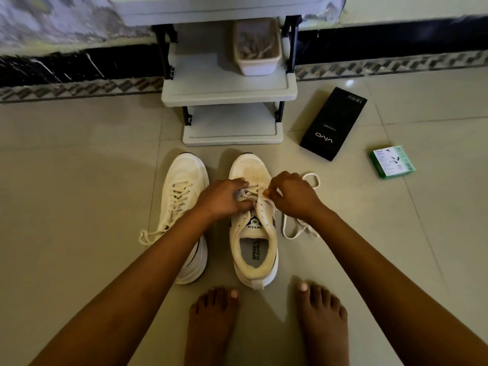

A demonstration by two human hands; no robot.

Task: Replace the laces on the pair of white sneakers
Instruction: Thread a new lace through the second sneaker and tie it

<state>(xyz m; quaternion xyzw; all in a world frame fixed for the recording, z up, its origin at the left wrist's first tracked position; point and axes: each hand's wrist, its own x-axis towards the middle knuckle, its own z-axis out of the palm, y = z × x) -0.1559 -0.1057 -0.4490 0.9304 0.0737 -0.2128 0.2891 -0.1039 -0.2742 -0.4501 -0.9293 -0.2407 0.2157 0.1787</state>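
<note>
Head view, looking down at the floor (79,159). Two sneakers side by side, toes pointing away. Left sneaker (184,207) fully laced up the front, loose ends trailing off toward the left. Right sneaker (253,233) mid-job: only the lowest eyelet rows crossed near the toe, upper eyelets bare, tongue and insole exposed.

Left hand (224,198) curled over the lower eyelets, pinching the lace (249,192). Right hand (293,196) curled too, fingertips nipping the same lace on the other side of the throat. Free length of it looping out to the right on the tile, beside the shoe. Looks like threading low on the right sneaker, so roughly one shoe sorted, the other barely begun. Could equally be pulling a lace out rather than putting one in; impossible to say from one glimpse. Impossible also to say whether the left sneaker's lace is the new one or the old.

Hard to make out: exact eyelet being worked, buried under the knuckles. Lace tips hidden in both grips. Dim light, colours muddy.

Beyond the shoes, a small shelf (229,88) with a tub (257,64) of pale tangled stuff, contents unclear. Black box (332,122) and green box (392,161) off to the right. Bare feet at the bottom edge.
</note>
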